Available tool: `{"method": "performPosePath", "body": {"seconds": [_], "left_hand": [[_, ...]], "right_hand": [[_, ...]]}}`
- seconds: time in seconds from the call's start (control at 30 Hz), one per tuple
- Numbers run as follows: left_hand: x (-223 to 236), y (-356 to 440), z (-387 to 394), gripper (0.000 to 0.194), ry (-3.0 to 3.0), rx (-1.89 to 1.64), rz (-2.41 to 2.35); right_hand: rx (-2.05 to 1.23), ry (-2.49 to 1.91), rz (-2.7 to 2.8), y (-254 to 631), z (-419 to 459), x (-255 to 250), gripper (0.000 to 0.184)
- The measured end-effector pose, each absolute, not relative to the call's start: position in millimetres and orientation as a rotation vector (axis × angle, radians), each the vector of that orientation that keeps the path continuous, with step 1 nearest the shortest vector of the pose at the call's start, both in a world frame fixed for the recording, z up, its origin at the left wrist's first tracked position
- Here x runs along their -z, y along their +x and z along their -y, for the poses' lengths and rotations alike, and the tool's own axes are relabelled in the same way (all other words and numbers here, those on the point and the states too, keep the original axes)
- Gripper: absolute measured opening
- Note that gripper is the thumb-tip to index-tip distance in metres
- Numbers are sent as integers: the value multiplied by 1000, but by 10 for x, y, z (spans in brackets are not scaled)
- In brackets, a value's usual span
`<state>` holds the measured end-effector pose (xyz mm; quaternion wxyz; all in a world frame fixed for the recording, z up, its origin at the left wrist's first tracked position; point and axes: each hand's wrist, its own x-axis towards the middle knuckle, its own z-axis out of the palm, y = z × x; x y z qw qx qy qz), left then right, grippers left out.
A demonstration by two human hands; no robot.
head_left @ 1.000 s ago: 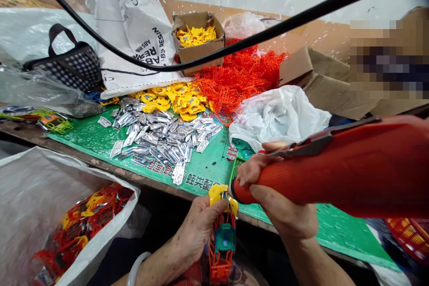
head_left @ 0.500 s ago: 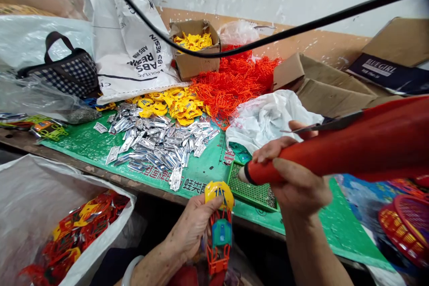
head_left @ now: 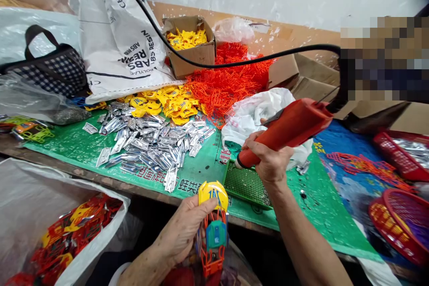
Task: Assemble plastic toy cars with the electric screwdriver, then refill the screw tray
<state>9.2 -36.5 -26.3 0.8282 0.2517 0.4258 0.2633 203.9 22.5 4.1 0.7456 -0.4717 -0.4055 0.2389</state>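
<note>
My left hand (head_left: pixel 187 219) pinches the yellow end of a small plastic assembly (head_left: pixel 214 237), which has an orange-red openwork frame and a teal block in its middle. It is held just off the table's front edge. In my right hand (head_left: pixel 273 158) is a red electric screwdriver (head_left: pixel 284 129), gripped round its body, with its pale tip pointing down to the left. That tip is over a green perforated tray (head_left: pixel 246 183) holding tiny metal pieces at its right end. Whether the tip touches anything there, I cannot tell.
Silver metal plates (head_left: pixel 154 143) lie piled on the green sheet, with yellow parts (head_left: pixel 167 103) and orange frames (head_left: pixel 231 80) behind. At lower left, a white sack (head_left: pixel 110 228) holds assembled pieces. A black cable (head_left: pixel 214 66) crosses above; red baskets (head_left: pixel 398 228) stand right.
The screwdriver has moved away from me and swung more upright, so its back end and cable now show. My left hand still holds the assembly, and the view has shifted slightly right.
</note>
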Motion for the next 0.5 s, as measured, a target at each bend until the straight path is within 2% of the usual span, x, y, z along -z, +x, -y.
{"method": "performPosePath", "body": {"seconds": [0.5], "left_hand": [[291, 81, 379, 41, 525, -605, -915]], "right_hand": [[-543, -1005, 892, 2024, -229, 11, 13]]}}
